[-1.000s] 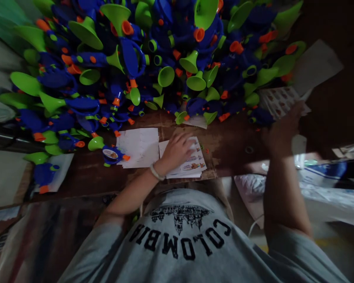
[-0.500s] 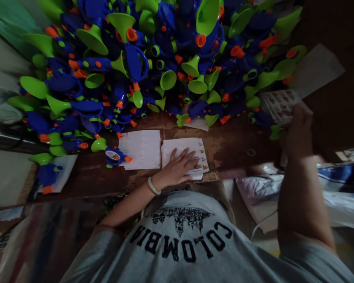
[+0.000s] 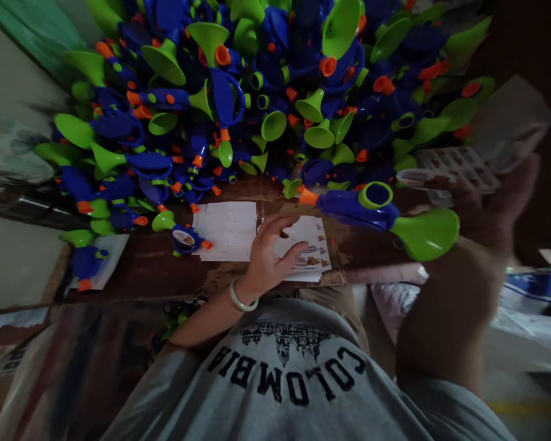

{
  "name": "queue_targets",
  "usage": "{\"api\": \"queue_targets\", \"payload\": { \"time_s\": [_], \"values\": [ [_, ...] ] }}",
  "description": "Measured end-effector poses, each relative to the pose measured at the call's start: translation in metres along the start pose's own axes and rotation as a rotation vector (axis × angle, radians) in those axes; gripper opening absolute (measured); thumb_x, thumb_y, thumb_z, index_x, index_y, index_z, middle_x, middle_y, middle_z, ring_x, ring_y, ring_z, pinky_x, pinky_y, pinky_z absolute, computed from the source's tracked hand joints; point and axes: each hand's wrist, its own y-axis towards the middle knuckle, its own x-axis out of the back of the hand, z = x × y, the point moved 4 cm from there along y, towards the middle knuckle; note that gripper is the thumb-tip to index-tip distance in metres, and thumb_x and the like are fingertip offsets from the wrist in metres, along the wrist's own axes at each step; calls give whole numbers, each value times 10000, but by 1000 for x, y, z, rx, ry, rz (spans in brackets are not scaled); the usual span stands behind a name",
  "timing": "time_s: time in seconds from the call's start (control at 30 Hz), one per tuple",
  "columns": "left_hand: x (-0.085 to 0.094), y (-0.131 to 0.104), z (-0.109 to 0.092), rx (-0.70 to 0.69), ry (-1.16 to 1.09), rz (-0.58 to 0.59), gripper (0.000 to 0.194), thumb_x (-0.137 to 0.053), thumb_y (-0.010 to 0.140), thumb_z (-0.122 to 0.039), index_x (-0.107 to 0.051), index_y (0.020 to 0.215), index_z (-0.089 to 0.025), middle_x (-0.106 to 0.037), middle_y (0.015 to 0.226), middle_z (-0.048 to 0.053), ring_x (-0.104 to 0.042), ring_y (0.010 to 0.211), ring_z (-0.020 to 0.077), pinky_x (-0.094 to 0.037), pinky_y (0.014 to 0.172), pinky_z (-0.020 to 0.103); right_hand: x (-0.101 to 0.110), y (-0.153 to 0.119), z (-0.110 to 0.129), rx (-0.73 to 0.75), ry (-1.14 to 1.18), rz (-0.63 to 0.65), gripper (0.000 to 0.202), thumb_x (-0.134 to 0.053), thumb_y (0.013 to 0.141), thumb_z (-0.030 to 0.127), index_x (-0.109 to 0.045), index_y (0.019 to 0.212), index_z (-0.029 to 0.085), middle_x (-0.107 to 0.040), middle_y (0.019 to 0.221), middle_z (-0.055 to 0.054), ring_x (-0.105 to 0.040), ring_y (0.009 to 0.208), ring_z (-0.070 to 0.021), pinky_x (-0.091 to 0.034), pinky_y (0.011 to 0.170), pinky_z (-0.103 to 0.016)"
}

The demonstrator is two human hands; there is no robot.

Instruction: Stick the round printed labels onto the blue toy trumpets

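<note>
My left hand (image 3: 272,254), with a pale bangle at the wrist, is just over the right-hand stack of printed white sheets (image 3: 322,242). Its fingers are bent and apart from the thumb, with nothing between them. At the right, my right hand (image 3: 496,205) is smeared by motion, its thumb spread upward. A blue toy trumpet (image 3: 349,207) with an orange mouthpiece and green bell overlaps its wrist side; I cannot tell whether the hand grips it. Beside the blurred fingers are an oval sticker (image 3: 420,179) and a sticker sheet (image 3: 471,165).
A large heap of blue, green and orange toy trumpets (image 3: 229,98) covers the back of the brown table (image 3: 142,275). A second paper stack (image 3: 227,229) lies left, beside one stickered trumpet (image 3: 187,239). A dark cylinder (image 3: 37,207) is at far left; translucent paper (image 3: 514,125) lies right.
My left hand has lifted from lying flat on the sheets, its fingers now bent. My right hand has shifted to the right, and a toy trumpet and an oval sticker now show near it.
</note>
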Motion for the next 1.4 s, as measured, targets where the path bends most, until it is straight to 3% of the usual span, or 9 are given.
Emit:
{"api": "queue_targets", "payload": {
  "time_s": [0.1, 0.27, 0.37, 0.47, 0.67, 0.83, 1.17, 1.27, 1.4],
  "values": [
    [-13, -6, 10, 197, -325, 93, 555, -775, 938, -556, -614, 1386, -271, -685, 1366, 126, -712, 1128, 188, -637, 853, 299, -47, -20, -4, 0, 204, 93, 760, -637, 960, 543, -332, 1657, 528, -637, 1504, -113, -776, 947, -262, -637, 683, -413],
    [-28, -13, 17, 416, -611, -23, 791, -681, 831, -861, -586, 1368, -289, -752, 1276, 104, -750, 1164, 248, -639, 1000, 435, -112, -61, -8, -25, 249, 275, 864, -596, 1015, 442, -81, 1702, 537, -591, 1547, -102, -749, 776, -189, -637, 574, -371],
    [-23, -11, 17, 519, -674, -137, 684, -752, 840, -773, -620, 1290, -275, -769, 1235, 71, -763, 1145, 234, -606, 1088, 466, -108, -65, 4, 7, 180, 161, 990, -717, 962, 366, -82, 1698, 552, -582, 1549, -116, -775, 846, -218, -684, 670, -412],
    [-18, -9, 16, 522, -665, -129, 635, -806, 826, -708, -642, 1240, -255, -768, 1253, 69, -745, 1192, 235, -591, 1115, 441, -94, -53, 23, 81, 65, 79, 961, -721, 973, 367, -116, 1698, 543, -502, 1630, -117, -747, 1211, -318, -689, 946, -510],
    [-18, -23, 8, 514, -586, 133, 739, -830, 821, -648, -563, 1375, -237, -754, 1186, 80, -741, 968, 192, -636, 871, 326, -118, -45, 35, 155, 134, 378, 1191, -836, 863, 582, -23, 1726, 483, -337, 1761, -127, -494, 1573, -363, -618, 1118, -540],
    [-10, -24, 1, 548, -505, 211, 811, -893, 753, -622, -538, 1363, -224, -743, 1179, 95, -733, 948, 193, -622, 834, 307, -130, -55, 24, 90, 135, 525, 1101, -715, 951, 617, 37, 1737, 440, -392, 1758, -147, -551, 1524, -302, -635, 1070, -484],
    [0, -17, -5, 348, -147, 100, 618, -795, 855, -612, -622, 1282, -200, -716, 862, -1, -591, 672, 120, -516, 644, 253, -138, -65, 29, -15, 226, 446, 1114, -708, 967, 516, 124, 1707, 496, -201, 1841, -123, -743, 1089, -204, -683, 807, -363],
    [10, -6, -1, 408, -206, 263, 742, -797, 832, -691, -622, 1364, -204, -762, 935, 37, -672, 736, 155, -564, 681, 278, -136, -64, 27, -24, 251, 379, 1109, -741, 949, 491, 61, 1716, 499, -236, 1833, -113, -717, 1231, -256, -688, 865, -410],
    [24, 0, 3, 433, -667, 623, 901, -717, 844, -797, -548, 1557, -272, -779, 1283, 152, -808, 1060, 288, -657, 892, 389, -130, -57, 24, -53, 363, 293, 1090, -799, 895, 524, -71, 1707, 528, -293, 1813, -99, -695, 1315, -318, -701, 880, -494]
  ]
}}
